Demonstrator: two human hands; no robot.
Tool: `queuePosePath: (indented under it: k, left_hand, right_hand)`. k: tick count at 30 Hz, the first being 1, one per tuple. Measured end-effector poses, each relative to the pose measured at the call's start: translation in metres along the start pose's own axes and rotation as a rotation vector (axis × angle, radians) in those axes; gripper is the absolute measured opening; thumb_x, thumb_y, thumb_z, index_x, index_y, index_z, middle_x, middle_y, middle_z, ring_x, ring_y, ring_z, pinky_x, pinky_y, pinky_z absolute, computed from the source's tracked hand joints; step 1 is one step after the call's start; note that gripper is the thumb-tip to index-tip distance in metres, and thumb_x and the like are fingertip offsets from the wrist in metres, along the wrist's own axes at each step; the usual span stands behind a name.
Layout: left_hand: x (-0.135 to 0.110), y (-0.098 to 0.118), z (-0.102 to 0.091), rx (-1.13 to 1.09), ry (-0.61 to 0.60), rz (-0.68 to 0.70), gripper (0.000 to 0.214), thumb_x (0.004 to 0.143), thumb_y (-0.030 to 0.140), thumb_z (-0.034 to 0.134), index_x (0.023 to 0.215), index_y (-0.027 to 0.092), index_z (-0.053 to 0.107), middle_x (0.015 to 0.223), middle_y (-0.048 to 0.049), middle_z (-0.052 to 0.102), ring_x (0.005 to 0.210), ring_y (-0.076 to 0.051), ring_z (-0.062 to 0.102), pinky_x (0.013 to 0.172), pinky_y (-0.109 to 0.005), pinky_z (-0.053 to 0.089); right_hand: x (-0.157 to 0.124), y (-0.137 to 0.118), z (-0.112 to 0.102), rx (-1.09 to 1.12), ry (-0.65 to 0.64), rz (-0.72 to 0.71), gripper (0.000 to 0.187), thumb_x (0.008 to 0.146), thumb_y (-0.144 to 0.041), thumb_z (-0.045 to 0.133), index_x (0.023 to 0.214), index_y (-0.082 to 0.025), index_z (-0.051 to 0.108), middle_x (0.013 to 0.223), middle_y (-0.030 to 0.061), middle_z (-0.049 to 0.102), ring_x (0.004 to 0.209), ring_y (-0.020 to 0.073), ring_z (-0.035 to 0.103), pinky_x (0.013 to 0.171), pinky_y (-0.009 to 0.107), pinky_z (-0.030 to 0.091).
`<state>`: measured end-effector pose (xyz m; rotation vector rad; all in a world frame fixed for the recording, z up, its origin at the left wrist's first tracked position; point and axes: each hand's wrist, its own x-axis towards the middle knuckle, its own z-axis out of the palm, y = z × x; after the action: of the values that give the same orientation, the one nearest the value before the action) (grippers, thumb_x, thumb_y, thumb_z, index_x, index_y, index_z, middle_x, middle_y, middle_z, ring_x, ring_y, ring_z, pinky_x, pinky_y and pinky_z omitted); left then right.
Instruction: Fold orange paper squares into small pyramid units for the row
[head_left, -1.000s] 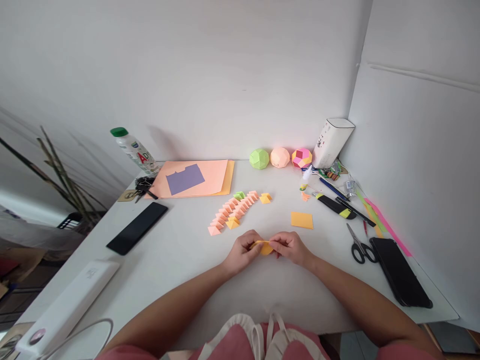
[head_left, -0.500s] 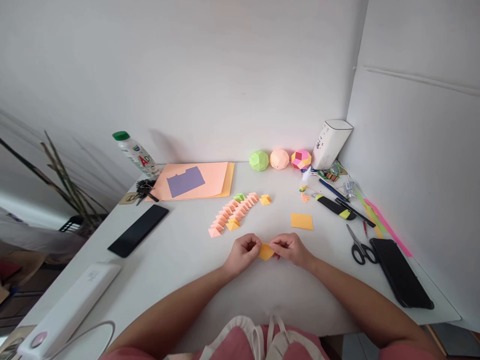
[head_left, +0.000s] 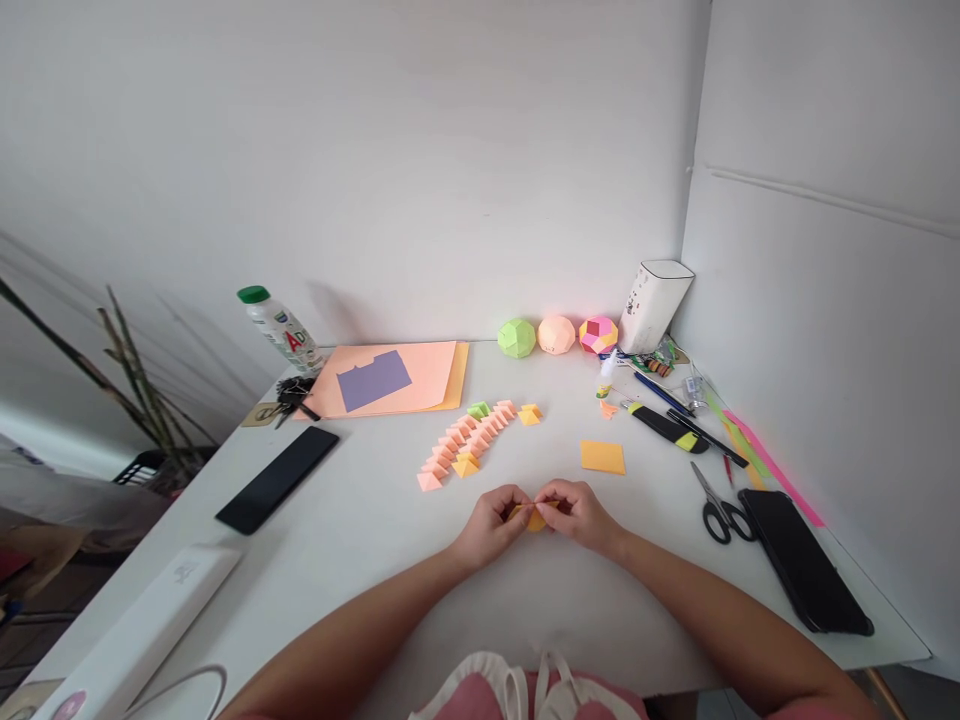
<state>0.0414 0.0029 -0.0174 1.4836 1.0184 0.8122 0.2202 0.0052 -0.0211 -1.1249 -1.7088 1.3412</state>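
Note:
Both of my hands meet over the white table, pinching one small folded orange paper piece between them. My left hand grips its left side with curled fingers. My right hand grips its right side. Most of the piece is hidden by my fingers. Just beyond my hands lies a curved row of several folded pink paper units, with a green one and two orange ones near it. A flat orange paper square lies to the right of my right hand.
Three paper balls and a white box stand at the wall. Peach sheets with a purple piece, a bottle, keys and a black phone lie left. Scissors, pens and another phone lie right.
My hands closed together over the orange piece, so less of it shows now. The camera tilted slightly, shifting the whole scene down in view.

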Motion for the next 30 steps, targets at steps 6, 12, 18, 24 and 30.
queuePosePath:
  k: [6, 12, 18, 24, 30]
  left_hand:
    - [-0.001, -0.004, -0.003, -0.092, 0.023, -0.043, 0.022, 0.075, 0.035, 0.059, 0.067, 0.016, 0.052, 0.058, 0.0035, 0.049, 0.05, -0.008, 0.039, 0.048, -0.02, 0.031]
    - [0.001, -0.015, -0.008, -0.193, 0.089, -0.059, 0.028, 0.077, 0.043, 0.057, 0.069, 0.017, 0.049, 0.062, 0.0022, 0.05, 0.056, -0.01, 0.047, 0.053, -0.022, 0.038]
    - [0.001, -0.014, -0.008, -0.189, 0.051, -0.046, 0.026, 0.078, 0.041, 0.056, 0.073, 0.017, 0.052, 0.065, 0.0005, 0.055, 0.059, -0.011, 0.05, 0.055, -0.023, 0.04]
    - [-0.001, -0.011, -0.006, -0.111, -0.004, -0.027, 0.02, 0.08, 0.036, 0.054, 0.076, 0.017, 0.055, 0.069, 0.0003, 0.058, 0.061, -0.012, 0.051, 0.058, -0.023, 0.04]
    - [-0.001, -0.013, -0.007, -0.165, 0.029, -0.04, 0.026, 0.081, 0.041, 0.054, 0.073, 0.017, 0.052, 0.063, 0.0029, 0.05, 0.055, -0.009, 0.044, 0.053, -0.021, 0.035]
  right_hand:
    - [-0.002, -0.005, -0.003, 0.032, 0.044, 0.041, 0.007, 0.073, -0.02, 0.056, 0.067, -0.018, 0.056, 0.056, -0.0029, 0.055, 0.048, 0.0105, 0.049, 0.046, 0.022, 0.04]
    - [-0.002, -0.005, -0.007, 0.193, 0.089, 0.113, 0.01, 0.077, -0.024, 0.053, 0.069, -0.019, 0.05, 0.061, -0.0016, 0.059, 0.049, 0.0105, 0.051, 0.047, 0.022, 0.043]
    - [-0.001, -0.002, -0.004, 0.139, 0.006, 0.029, 0.016, 0.081, -0.035, 0.057, 0.082, -0.019, 0.056, 0.068, -0.0001, 0.061, 0.058, 0.0127, 0.056, 0.053, 0.024, 0.046]
    - [-0.001, -0.003, -0.003, 0.01, -0.024, -0.008, 0.022, 0.082, -0.036, 0.056, 0.074, -0.017, 0.064, 0.065, 0.0005, 0.061, 0.054, 0.0122, 0.053, 0.05, 0.024, 0.043]
    - [-0.003, -0.004, -0.005, 0.069, 0.014, 0.029, 0.022, 0.082, -0.036, 0.056, 0.072, -0.017, 0.062, 0.065, 0.001, 0.062, 0.053, 0.0121, 0.053, 0.052, 0.025, 0.045]
